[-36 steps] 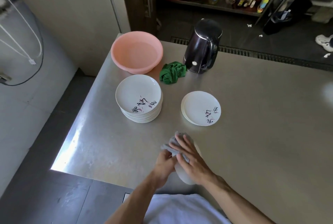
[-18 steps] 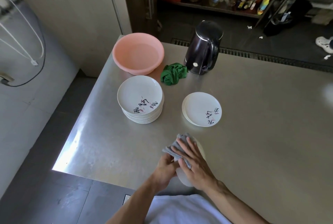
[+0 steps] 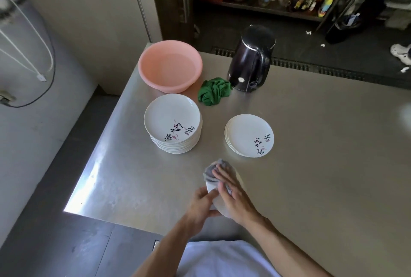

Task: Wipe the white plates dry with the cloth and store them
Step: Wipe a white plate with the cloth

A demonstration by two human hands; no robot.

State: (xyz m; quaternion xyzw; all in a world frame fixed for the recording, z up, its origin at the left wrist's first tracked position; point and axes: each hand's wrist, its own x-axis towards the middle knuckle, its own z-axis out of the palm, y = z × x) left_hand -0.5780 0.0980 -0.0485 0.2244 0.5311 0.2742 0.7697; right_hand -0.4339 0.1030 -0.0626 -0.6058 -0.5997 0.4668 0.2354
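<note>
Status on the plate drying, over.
Left hand grips plate. Right hand holds cloth on it. Tall stack and short stack beyond, apart. Nothing in the way.

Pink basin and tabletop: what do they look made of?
Pink basin: probably plastic, matte, one even colour with a thick rolled rim. Tabletop: looks like brushed stainless steel, grey with a dull sheen and a bright glare patch near its left edge.
</note>
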